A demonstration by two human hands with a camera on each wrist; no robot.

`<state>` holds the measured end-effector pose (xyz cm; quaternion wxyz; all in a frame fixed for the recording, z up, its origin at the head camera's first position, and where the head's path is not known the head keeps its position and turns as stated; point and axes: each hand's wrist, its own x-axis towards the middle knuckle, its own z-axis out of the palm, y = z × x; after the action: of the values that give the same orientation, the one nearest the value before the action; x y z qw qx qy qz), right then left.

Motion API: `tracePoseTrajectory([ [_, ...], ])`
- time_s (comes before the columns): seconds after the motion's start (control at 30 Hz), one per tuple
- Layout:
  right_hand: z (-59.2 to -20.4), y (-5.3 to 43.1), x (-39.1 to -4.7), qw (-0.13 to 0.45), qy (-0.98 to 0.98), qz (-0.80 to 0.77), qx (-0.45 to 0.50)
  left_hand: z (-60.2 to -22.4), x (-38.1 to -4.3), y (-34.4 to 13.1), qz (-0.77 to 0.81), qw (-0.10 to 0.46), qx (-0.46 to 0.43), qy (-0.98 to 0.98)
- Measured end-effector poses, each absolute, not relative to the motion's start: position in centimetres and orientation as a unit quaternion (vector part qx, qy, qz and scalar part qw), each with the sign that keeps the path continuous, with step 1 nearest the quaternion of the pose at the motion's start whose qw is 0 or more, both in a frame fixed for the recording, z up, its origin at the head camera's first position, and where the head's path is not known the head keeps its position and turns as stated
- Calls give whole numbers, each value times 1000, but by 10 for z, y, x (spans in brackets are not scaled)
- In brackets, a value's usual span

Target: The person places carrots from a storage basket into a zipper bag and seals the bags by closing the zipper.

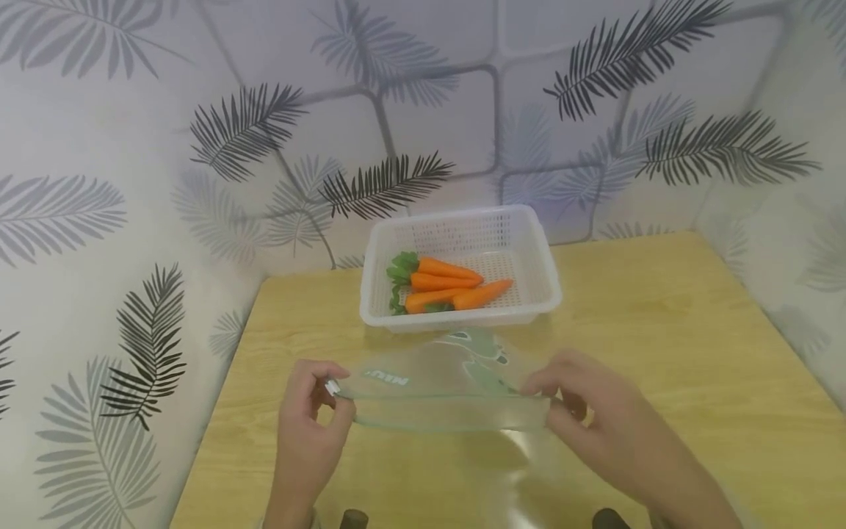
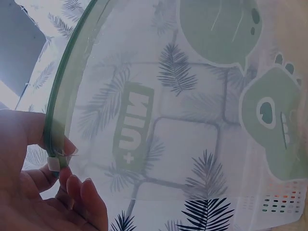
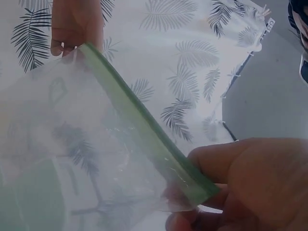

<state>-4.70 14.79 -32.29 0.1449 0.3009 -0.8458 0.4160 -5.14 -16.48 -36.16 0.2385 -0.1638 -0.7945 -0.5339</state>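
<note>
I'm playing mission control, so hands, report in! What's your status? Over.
Left hand pinching zip bag at white slider; right hand pinching opposite end. Bag spread between them. Carrots in white plastic basket beyond; nothing seen in the way.

Two hands point(image 1: 309, 426) point(image 1: 604, 419), one bag point(image 1: 423, 378), one basket point(image 1: 459, 319), four carrots point(image 1: 449, 281), one table point(image 1: 694, 330)

A white perforated basket point(image 1: 463, 232) stands on a yellowish wood-grain table point(image 1: 661, 330).

Leaf-printed backdrop point(image 1: 436, 121) (black and grey), wood-grain tabletop point(image 1: 667, 323)
</note>
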Motion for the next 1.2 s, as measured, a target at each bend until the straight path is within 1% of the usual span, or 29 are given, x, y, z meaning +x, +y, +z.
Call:
tracePoseTrajectory([
  [0.1, -311, 147, -39, 205, -822, 435, 306, -362, -49, -162, -521, 220, -183, -804],
  [0.2, -300, 147, -34, 261, -785, 459, 324, -363, -48, -158, -524, 185, -200, -807],
  [0.43, -295, 153, -29, 341, -718, 493, 354, -361, -53, -138, -541, 98, -244, -799],
  [0.53, -295, 153, -30, 371, -709, 485, 354, -360, -58, -127, -541, 74, -260, -797],
  [0.6, -294, 155, -30, 379, -712, 474, 352, -365, -63, -120, -544, 60, -267, -793],
  [0.67, -293, 159, -29, 363, -743, 446, 341, -380, -70, -113, -550, 46, -278, -786],
  [0.7, -293, 162, -27, 341, -771, 425, 331, -388, -74, -109, -553, 39, -283, -783],
  [0.77, -296, 169, -25, 279, -837, 361, 302, -403, -80, -102, -557, 25, -284, -780],
  [0.83, -303, 176, -23, 197, -898, 283, 272, -411, -85, -94, -560, 21, -279, -780],
  [0.9, -317, 181, -25, 120, -937, 212, 250, -411, -87, -86, -566, 17, -260, -782],
  [0.97, -335, 182, -29, 58, -955, 173, 235, -408, -89, -79, -574, 14, -240, -783],
  [1.03, -353, 181, -31, 13, -963, 151, 224, -413, -92, -75, -583, 6, -228, -780],
  [1.13, -375, 175, -34, 4, -966, 137, 220, -419, -96, -69, -587, -6, -223, -778],
  [1.2, -385, 170, -36, 22, -965, 148, 216, -422, -99, -65, -588, -12, -225, -777],
])
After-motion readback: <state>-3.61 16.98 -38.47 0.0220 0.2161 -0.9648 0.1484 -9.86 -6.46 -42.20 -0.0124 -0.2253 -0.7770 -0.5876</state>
